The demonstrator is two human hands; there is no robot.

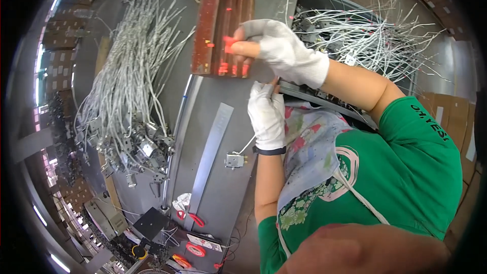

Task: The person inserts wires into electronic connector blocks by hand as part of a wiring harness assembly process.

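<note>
My right hand (286,53), in a white glove with bare fingertips, pinches a small bright red strip (229,43) at the side of a reddish-brown grooved block (205,30). More small red strips stick to that block's edges. Lower down, my left hand (266,114), gloved the same way, is closed round a white cable (247,145). From its lower end hangs a small boxy metal part (235,160) with brass-coloured pins. The cable's upper end and most of the left fingers are hidden.
At left lies a big bundle of pale cables (134,56) with metal parts. Another tangle of white wires (370,40) fills a bin at upper right. A steel ruler (210,147), red-handled scissors (195,219) and red tape rolls (195,249) lie on the grey table (203,101).
</note>
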